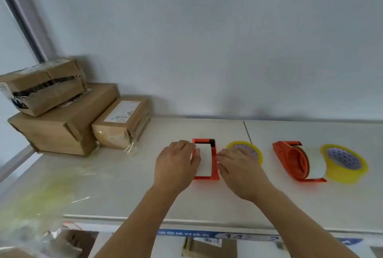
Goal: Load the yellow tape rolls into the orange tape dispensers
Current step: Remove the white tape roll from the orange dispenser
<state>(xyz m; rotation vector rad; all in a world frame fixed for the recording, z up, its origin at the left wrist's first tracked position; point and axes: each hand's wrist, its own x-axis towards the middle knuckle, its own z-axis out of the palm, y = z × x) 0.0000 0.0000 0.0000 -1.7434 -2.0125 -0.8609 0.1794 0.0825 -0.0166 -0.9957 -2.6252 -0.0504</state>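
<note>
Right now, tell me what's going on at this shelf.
A person is working at a white shelf on the nearer orange dispenser: the left hand and right hand flank it. It holds a pale roll, as does the second orange dispenser further right. Two yellow tape rolls lie flat on the shelf, neither loaded. Cardboard boxes are stacked at the left.

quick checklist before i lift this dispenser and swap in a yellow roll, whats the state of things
1. Left hand on near orange dispenser: ok.
2. Right hand on its other side: ok, firm grip cannot tell.
3. Dispenser free of old roll: not ok, a white roll sits inside.
4. Yellow tape roll beside it: ok, partly under the right hand.
5. Second dispenser and second yellow roll waiting: ok.
</note>
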